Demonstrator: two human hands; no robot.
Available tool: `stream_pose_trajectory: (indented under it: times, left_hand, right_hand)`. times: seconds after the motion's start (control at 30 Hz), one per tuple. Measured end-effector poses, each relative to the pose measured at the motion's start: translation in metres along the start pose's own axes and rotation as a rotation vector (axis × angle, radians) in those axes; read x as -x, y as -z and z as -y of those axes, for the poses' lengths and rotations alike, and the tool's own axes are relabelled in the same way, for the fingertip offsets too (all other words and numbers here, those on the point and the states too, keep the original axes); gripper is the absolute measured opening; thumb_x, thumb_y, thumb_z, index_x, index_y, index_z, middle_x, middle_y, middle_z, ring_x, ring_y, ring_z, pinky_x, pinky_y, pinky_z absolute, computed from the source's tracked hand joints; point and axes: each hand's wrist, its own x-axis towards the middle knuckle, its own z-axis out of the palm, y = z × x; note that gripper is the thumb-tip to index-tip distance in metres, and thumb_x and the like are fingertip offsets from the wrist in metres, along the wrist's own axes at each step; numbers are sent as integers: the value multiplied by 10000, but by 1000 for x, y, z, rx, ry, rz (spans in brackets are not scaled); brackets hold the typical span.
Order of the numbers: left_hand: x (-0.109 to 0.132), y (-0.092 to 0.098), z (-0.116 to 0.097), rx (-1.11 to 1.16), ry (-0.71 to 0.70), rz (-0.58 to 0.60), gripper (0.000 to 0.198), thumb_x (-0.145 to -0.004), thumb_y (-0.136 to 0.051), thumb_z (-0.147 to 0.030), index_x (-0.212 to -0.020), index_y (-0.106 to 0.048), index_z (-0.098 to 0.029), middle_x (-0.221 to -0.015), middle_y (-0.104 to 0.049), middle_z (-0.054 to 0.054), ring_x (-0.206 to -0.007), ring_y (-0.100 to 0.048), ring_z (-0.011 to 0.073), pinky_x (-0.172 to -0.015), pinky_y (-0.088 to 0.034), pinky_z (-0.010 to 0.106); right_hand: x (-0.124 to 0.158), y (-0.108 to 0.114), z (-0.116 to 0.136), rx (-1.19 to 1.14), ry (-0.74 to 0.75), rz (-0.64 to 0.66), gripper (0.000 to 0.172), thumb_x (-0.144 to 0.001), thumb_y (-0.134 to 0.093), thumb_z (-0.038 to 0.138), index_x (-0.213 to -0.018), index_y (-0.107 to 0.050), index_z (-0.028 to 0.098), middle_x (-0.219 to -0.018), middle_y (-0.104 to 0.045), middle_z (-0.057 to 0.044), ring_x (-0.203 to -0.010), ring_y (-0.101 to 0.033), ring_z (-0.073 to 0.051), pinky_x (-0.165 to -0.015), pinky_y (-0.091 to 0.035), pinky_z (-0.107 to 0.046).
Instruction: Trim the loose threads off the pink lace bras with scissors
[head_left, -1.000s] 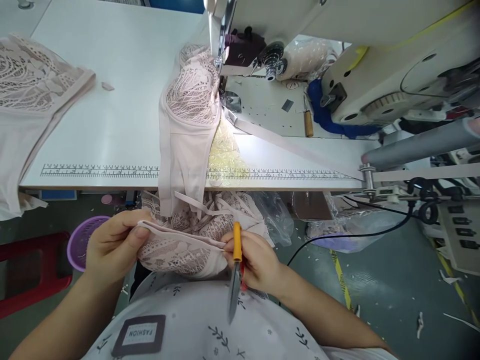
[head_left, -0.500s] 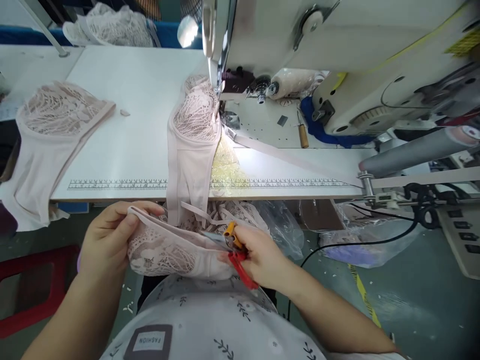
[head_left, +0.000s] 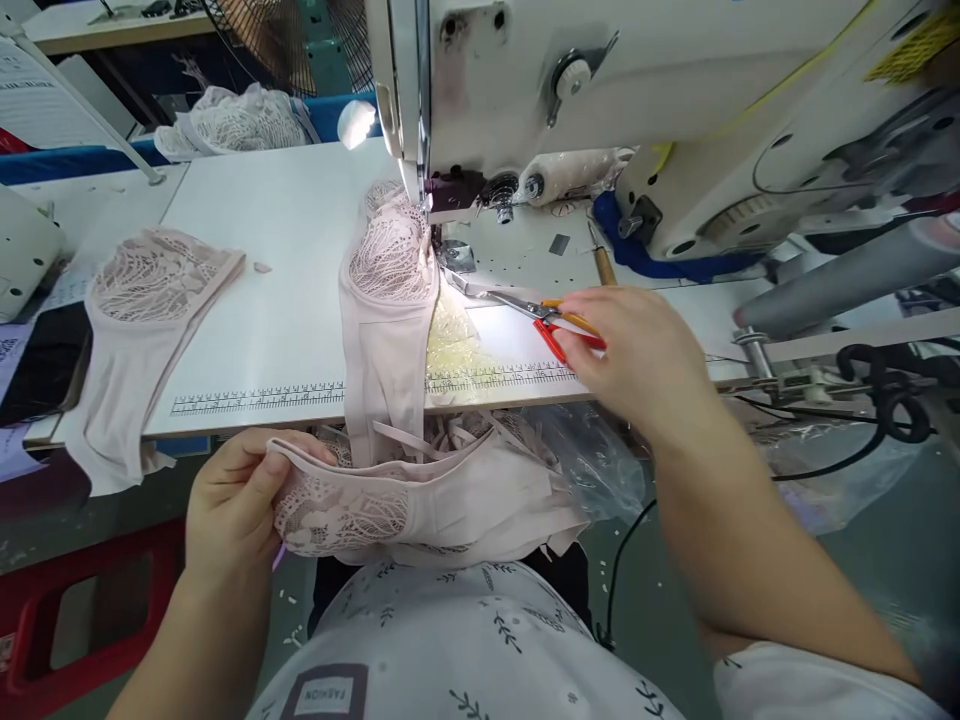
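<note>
My left hand (head_left: 236, 500) pinches the end of a pale pink lace bra (head_left: 349, 515), which stretches across my lap below the table edge. My right hand (head_left: 637, 350) is over the table, closed on the red and orange handles of the scissors (head_left: 549, 338). The blades point left, towards the sewing machine's needle area, and lie along a pale strip. A second pink bra piece (head_left: 390, 265) rests under the machine's foot and drapes over the table's front edge.
The sewing machine (head_left: 510, 80) fills the upper right. Another bra piece (head_left: 154, 290) hangs over the table's left edge beside a dark phone (head_left: 49, 360). A wooden-handled tool (head_left: 604, 265) lies by the machine bed. A red stool (head_left: 82, 600) stands at lower left.
My right hand has carried the scissors from the bra in my lap up and right onto the table. My left hand keeps its pinch. The view has shifted slightly.
</note>
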Motion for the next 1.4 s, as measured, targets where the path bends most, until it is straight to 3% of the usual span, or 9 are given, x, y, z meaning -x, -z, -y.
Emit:
stream_pose_trajectory:
  times: [0.07,0.13,0.3,0.47,0.67,0.87,1.07,1.27,1.4]
  left_hand:
    - [2,-2,-3,-13,-13,27,122,-718,-738,-306,-680,-708,-194,-641,-708,31,-511,-613,148,-449,-508,222]
    - [4,-3,-6,-33,-30,47,110,-719,-733,-299,-682,-719,-197,-636,-708,42,-487,-603,157,-401,-475,226]
    - [10,-2,-12,-73,-86,36,71,-716,-726,-271,-692,-728,-205,-616,-701,46,-530,-612,182,-411,-478,249]
    - [11,0,-8,-66,-83,4,71,-695,-746,-274,-677,-725,-208,-597,-692,27,-537,-607,173,-421,-481,244]
    - [12,2,1,-22,24,-90,103,-679,-768,-265,-665,-704,-185,-619,-704,29,-574,-634,171,-455,-490,224]
    - [16,6,9,23,107,-84,160,-625,-806,-280,-634,-692,-168,-586,-686,35,-536,-614,155,-457,-491,210]
    - [20,8,15,45,185,-96,205,-596,-823,-301,-617,-683,-153,-578,-681,54,-459,-570,141,-402,-441,204]
    - [18,10,23,69,200,-148,219,-545,-855,-294,-602,-695,-155,-596,-656,21,-522,-565,116,-495,-479,202]
    - [18,10,25,64,223,-188,227,-517,-865,-287,-636,-721,-159,-661,-653,4,-515,-538,92,-436,-429,174]
  right_hand:
    - [15,-9,37,-358,211,-45,131,-844,-554,236,-961,-587,186,-1074,-657,-112,-1031,-599,-245,-887,-476,-417]
    - [29,-24,73,-686,425,149,181,-820,-627,290,-961,-571,192,-1084,-658,-94,-1036,-599,-200,-867,-505,-340]
    - [47,-63,113,-924,394,203,210,-794,-619,200,-990,-558,158,-902,-656,-79,-867,-618,-171,-763,-534,-289]
    - [58,-64,116,-937,403,91,134,-857,-487,153,-906,-612,151,-804,-651,-72,-749,-613,-145,-685,-536,-245]
    - [65,-61,122,-729,434,38,256,-887,-402,167,-803,-636,109,-682,-641,-86,-622,-580,-153,-557,-497,-246]
    - [70,-55,119,-591,469,171,373,-950,-318,227,-751,-621,141,-595,-606,-45,-550,-548,-143,-501,-436,-245]
    - [77,-51,107,-891,399,345,283,-942,-443,362,-871,-622,155,-725,-685,-42,-656,-623,-139,-600,-478,-224]
    - [82,-54,106,-885,325,408,154,-873,-558,300,-850,-626,164,-707,-680,-36,-658,-627,-152,-606,-478,-232]
    - [83,-54,107,-880,276,407,129,-860,-571,257,-799,-628,159,-674,-672,-33,-632,-623,-149,-584,-474,-226]
